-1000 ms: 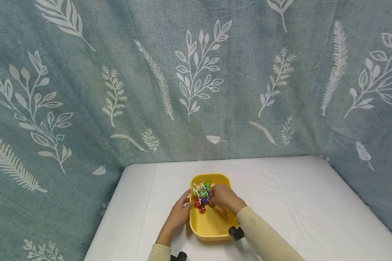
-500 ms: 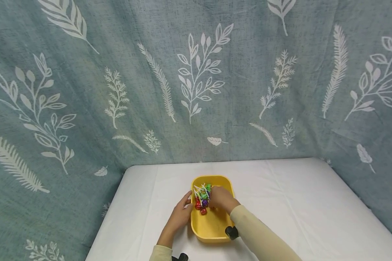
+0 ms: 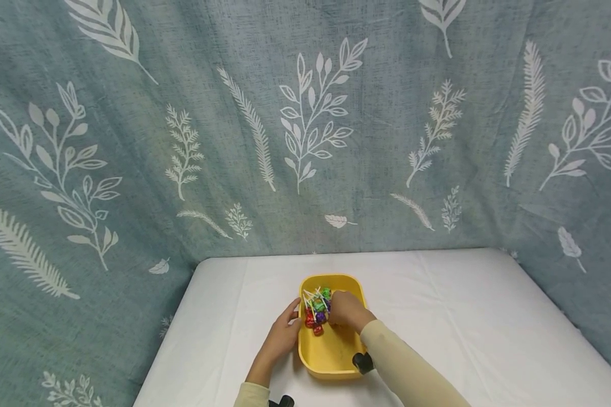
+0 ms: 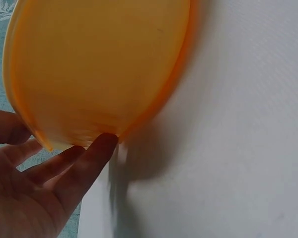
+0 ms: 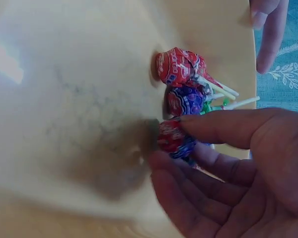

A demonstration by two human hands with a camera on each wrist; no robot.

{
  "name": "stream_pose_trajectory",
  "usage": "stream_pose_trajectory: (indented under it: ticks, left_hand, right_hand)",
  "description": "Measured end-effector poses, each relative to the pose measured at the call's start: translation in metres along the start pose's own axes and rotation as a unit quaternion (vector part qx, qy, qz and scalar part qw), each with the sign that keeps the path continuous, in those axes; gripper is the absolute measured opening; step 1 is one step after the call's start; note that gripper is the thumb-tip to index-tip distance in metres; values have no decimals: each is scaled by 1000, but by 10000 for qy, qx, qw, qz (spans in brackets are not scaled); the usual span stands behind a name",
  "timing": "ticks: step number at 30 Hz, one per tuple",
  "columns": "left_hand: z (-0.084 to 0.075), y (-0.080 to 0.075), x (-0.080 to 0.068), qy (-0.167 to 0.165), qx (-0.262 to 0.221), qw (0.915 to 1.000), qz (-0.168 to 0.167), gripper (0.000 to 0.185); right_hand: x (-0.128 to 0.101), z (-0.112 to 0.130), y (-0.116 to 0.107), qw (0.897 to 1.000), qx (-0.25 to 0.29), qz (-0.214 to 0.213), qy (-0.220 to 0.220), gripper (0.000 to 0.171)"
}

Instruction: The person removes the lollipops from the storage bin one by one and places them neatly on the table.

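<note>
A yellow tray [image 3: 331, 353] stands on the white table, with several wrapped lollipops [image 3: 319, 316] clustered at its left side, in red, purple and green wrappers with white sticks. My right hand [image 3: 347, 311] reaches inside beside them. In the right wrist view, its thumb and fingers pinch a lollipop [image 5: 170, 136] with a red and purple wrapper; its stick is hidden. Next to it lie a purple lollipop [image 5: 185, 101] and a red one [image 5: 176, 67]. My left hand [image 3: 281, 336] rests its fairly straight fingers against the tray's outer left wall, as the left wrist view [image 4: 44, 183] also shows.
White cloth covers the table [image 3: 453, 322] on both sides of the tray. A blue-green curtain [image 3: 305, 141] with white leaf prints hangs behind and at the sides. A black wrist mount [image 3: 363, 363] overlaps the tray's near right edge.
My right hand has shifted slightly down and left among the lollipops, and its fingers are now more hidden. The left hand stays at the tray's wall. The whole head view has drifted a little.
</note>
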State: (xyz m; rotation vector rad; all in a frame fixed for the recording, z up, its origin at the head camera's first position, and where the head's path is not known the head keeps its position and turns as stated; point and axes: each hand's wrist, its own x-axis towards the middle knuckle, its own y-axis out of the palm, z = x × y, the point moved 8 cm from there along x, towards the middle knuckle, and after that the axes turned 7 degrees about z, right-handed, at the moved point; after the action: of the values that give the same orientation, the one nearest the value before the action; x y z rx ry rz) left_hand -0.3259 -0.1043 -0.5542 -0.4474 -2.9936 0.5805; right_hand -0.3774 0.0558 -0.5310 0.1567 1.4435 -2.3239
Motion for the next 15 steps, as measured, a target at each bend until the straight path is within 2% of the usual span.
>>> stream_pose_trajectory:
  ticks: [4, 9, 15]
  left_hand:
    - [0, -1, 0, -73, 43, 9999, -72, 53]
    - [-1, -1, 0, -131, -41, 9999, -82, 54]
    - [-1, 1, -1, -110, -60, 9999, -93, 54]
  right_hand:
    - [-6, 0, -5, 9998, 124, 93, -77, 21]
    - [-14, 0, -15, 9995, 267, -22, -153, 32]
    - [-22, -1, -28, 9980, 295, -404, -397, 17]
